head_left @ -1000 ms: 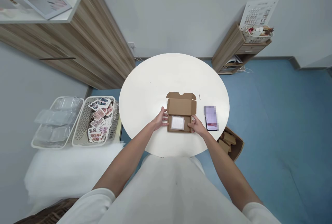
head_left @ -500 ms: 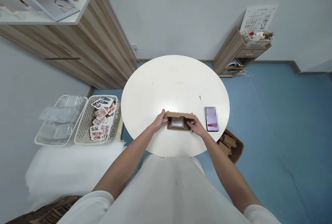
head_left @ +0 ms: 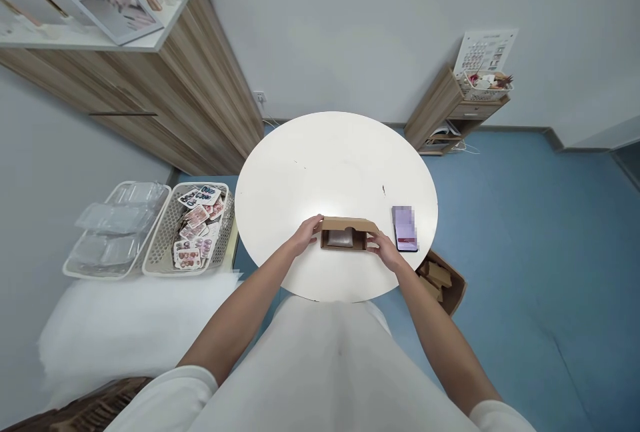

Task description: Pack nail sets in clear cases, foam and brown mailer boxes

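Note:
A small brown cardboard box (head_left: 361,239) sits on the white round table in front of me, its lid partly raised along the far side. Inside lies a clear plastic-wrapped packet (head_left: 341,238), partly in the lid's shade. My left hand (head_left: 305,235) grips the left end of the box, fingers closed at the lid's corner. At the opposite end, my right hand (head_left: 385,250) has its thumb by the lid and its fingers against the side wall. To the right of that hand a phone (head_left: 405,228) with a lit, blurred screen lies on the table.
The round table (head_left: 335,152) fills the middle. At left stand a basket of printed nail cards (head_left: 150,255) and a basket of clear plastic trays (head_left: 75,273), beside white sheeting (head_left: 130,319). A carton of folded cardboard (head_left: 456,293) is below the table at right. Cabinets stand behind.
My right hand has drawn slightly outward, its fingers moving from inside the box's right end to the side wall. The view has shifted a little. The packet stays in the box.

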Demonstrator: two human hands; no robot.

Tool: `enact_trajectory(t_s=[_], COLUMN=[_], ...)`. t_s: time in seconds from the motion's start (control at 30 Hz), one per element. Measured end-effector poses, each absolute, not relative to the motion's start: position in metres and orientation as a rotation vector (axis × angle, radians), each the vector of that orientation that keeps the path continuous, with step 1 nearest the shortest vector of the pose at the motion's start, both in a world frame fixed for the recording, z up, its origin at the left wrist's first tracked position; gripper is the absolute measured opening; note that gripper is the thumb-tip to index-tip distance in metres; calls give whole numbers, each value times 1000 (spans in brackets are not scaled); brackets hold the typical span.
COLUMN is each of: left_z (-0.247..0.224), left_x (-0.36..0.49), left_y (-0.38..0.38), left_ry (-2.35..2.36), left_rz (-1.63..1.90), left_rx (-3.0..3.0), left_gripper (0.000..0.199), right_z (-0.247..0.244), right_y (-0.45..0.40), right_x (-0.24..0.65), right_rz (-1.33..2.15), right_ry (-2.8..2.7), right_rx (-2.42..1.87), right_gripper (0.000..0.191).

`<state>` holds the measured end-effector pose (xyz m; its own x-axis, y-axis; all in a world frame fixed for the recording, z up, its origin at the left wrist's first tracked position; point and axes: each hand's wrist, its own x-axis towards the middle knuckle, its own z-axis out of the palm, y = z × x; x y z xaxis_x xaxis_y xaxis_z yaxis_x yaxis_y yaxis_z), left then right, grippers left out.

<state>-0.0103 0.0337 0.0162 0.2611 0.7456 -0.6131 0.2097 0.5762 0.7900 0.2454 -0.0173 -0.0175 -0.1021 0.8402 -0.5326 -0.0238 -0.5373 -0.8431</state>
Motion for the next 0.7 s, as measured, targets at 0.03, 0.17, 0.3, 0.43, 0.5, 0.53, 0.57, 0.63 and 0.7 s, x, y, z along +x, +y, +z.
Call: enact_trajectory(t_s=[0.03, 0.17, 0.3, 0.43, 0.5, 0.53, 0.57, 0.63, 0.7], left_z=[17, 16, 8, -3, -5, -5, -5, -3, -2], left_x=[-10, -9, -11, -14, -16, -18, -19, -20, -19], left_y=[34, 35, 30, 20, 15, 12, 9, 2, -5], left_ry=[1319, 1392, 1314, 1398, 1452, 1459, 1451, 1416, 1363], left_rz=[430, 396, 433, 439, 459, 475, 490, 498, 451], left_rx=[942, 1036, 1080, 1143, 1241, 1321, 1425, 1676, 1902], left_gripper=[50, 47, 42, 58, 63, 61, 58, 47, 39], right_z=[-17, -12, -8, -5, -2, -1, 0, 2, 2], right_y=[-16, -13, -15, -17, -20, -23, -26, -34, -43], right_x=[245, 247, 251, 250, 246, 244, 242, 237, 231], right_rz=[1735, 1783, 1924, 1793, 1580, 1471, 1371, 1226, 1157], right_ry=[-854, -673, -657, -855, -1000, -1085, -1184, -1407, -1600], right_rx=[-1503, -1483, -1463, -1652, -1780, -1820, -1840, -1837, -1832], right_gripper=[38, 45, 64, 54, 50, 49, 48, 42, 36])
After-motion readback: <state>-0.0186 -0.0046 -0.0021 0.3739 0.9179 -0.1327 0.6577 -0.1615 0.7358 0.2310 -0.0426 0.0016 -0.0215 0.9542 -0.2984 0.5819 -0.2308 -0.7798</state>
